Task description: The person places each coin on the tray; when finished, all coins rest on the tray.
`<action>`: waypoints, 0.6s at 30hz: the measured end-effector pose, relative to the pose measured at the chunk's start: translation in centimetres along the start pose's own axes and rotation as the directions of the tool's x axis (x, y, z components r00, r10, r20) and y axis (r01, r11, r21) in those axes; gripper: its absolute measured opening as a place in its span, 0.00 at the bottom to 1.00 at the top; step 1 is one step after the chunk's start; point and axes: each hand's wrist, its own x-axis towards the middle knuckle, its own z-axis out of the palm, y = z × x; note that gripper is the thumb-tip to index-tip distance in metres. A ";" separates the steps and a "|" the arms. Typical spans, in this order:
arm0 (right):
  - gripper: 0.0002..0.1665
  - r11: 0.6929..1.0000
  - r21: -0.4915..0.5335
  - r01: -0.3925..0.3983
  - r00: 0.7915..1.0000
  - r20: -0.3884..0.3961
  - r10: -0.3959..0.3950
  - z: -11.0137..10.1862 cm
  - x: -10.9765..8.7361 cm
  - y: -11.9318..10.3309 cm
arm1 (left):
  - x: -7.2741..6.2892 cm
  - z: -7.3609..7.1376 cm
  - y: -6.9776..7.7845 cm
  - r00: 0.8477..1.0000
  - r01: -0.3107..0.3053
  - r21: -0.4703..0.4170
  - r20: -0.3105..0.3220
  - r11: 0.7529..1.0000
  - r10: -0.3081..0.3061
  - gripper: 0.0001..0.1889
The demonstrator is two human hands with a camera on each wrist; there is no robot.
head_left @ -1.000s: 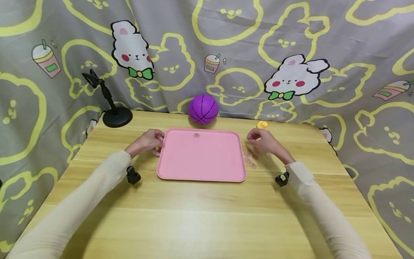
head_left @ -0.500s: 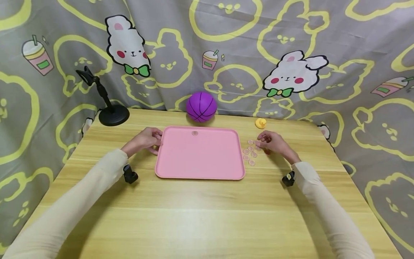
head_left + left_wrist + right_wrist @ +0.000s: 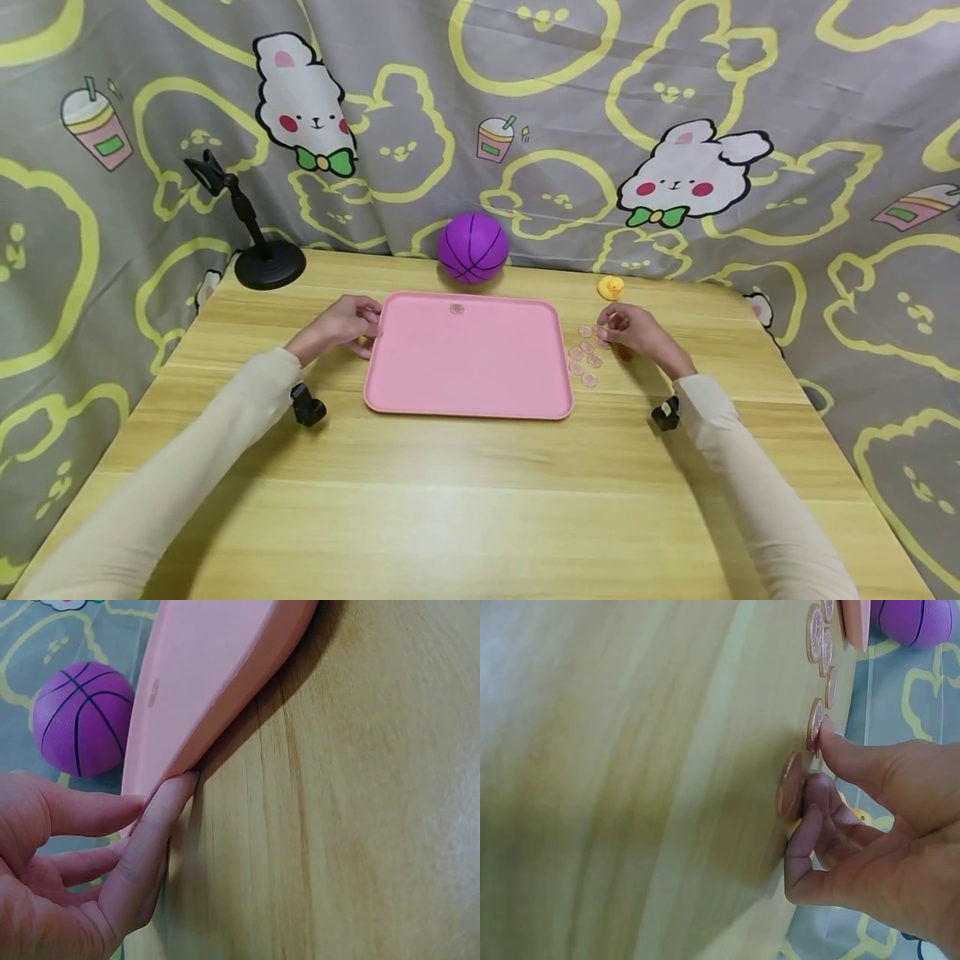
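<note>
1. Because its near-left side lies between the thumb and forefinger of the left hand (image 3: 341, 323), the pink tray (image 3: 465, 367) is presumably steadied there; it sits flat on the wooden table (image 3: 450, 508), hollow side up.
2. Left hand: thumb and forefinger clamped on the tray's edge, remaining fingers bent behind. Holding only the edge leaves the tray's floor uncovered by the hand.
3. Single coin (image 3: 457, 309): inside the tray, close to the far rim, left of middle.
4. Loose coins (image 3: 587, 348): scattered in a cluster on the table, just right of the tray, seemingly convenient to both tray and right hand (image 3: 633, 327).
5. Right hand: low at the cluster's far right; thumb tip against one coin, forefinger bent near another. Whether the fingers pinch a coin cannot be told. Such a low approach likely suits thin discs.
6. Purple ball (image 3: 473, 248), yellow duck (image 3: 611, 288), black stand (image 3: 271, 265): along the table's far side, apparently set back from the handwork.
</note>
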 end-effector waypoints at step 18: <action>0.08 0.999 0.053 -0.005 1.000 -0.009 0.006 -1.7 0.9 -3.9 | -0.3 -0.4 0.6 0.997 0.055 -0.049 -0.054 0.997 -0.058 0.25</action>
